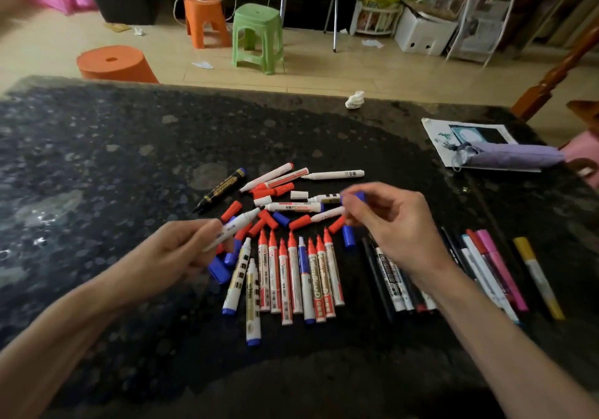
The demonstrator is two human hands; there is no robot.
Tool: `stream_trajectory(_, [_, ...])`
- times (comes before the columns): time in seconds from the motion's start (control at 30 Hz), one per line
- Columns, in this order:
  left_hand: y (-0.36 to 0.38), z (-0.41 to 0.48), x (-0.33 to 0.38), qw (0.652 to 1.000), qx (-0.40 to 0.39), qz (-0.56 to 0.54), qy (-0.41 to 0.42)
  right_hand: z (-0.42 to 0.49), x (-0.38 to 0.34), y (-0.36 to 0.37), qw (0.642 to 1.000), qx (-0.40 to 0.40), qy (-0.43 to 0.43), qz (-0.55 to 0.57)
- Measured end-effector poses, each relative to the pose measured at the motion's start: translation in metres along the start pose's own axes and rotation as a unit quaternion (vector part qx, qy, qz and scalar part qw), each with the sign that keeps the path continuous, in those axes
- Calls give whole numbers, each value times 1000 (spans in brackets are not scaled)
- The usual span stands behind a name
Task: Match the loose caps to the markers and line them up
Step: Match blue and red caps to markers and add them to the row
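Markers (295,276) on dark table (97,159), stools (257,36) beyond

loose caps (278,218) behind marker row (293,276), on table (97,159)

Marker (234,229) in left hand (175,253); cap (356,197) in right hand (392,227)

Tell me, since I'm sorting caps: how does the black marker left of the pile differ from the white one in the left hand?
The black marker has a dark barrel with gold print; the white marker has a pale barrel. The black marker lies on the table; the left hand holds the white marker off it. Both look uncapped.
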State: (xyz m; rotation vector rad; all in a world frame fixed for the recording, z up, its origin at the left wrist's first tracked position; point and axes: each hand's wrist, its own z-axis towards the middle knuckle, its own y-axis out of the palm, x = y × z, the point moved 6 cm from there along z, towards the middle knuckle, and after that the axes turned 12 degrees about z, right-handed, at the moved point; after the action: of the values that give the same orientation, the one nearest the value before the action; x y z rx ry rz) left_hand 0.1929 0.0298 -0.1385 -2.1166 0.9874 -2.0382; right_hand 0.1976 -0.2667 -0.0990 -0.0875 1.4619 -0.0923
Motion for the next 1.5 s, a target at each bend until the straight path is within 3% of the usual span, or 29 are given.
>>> stream_trajectory(0.1, [5,5,-2,1000,2,9,16,7,23,-17,955,-82,73,-275])
stream_trajectory(0.2, [8,10,-5,999,20,27,16,-3,45,-10,917,-183,198,-292])
stream_trajectory(0.27, [9,10,-5,998,17,50,17,-6,49,-10,898,-220,239,-297])
stream_trajectory(0.33, [11,9,-2,997,4,70,24,-1,48,-15,911,-187,234,-283])
stream_trajectory(0.43, [18,7,3,996,-10,89,29,12,45,-25,924,-38,156,-346])
stream_trajectory(0.63, [25,2,6,991,-23,125,34,16,49,2,836,11,119,-536])
stream_trajectory(0.77, [24,2,6,988,-23,148,32,16,51,0,840,13,176,-513])
stream_trajectory(0.83, [23,2,6,987,-16,156,30,15,44,-2,874,18,157,-460])
stream_trajectory(0.93, [23,2,6,986,-11,164,32,7,35,4,953,-31,131,-272])
stream_trajectory(1.0, [22,2,7,986,-11,163,35,-3,29,18,977,-112,137,-116])
stream_trajectory(1.1, [21,2,7,986,-15,162,35,-11,16,34,978,-184,86,-54])
stream_trajectory(1.23, [21,1,8,985,-16,168,36,-13,11,39,976,-204,61,-38])
stream_trajectory(1.5, [20,1,10,986,-8,165,35,-15,13,43,965,-231,47,-118])
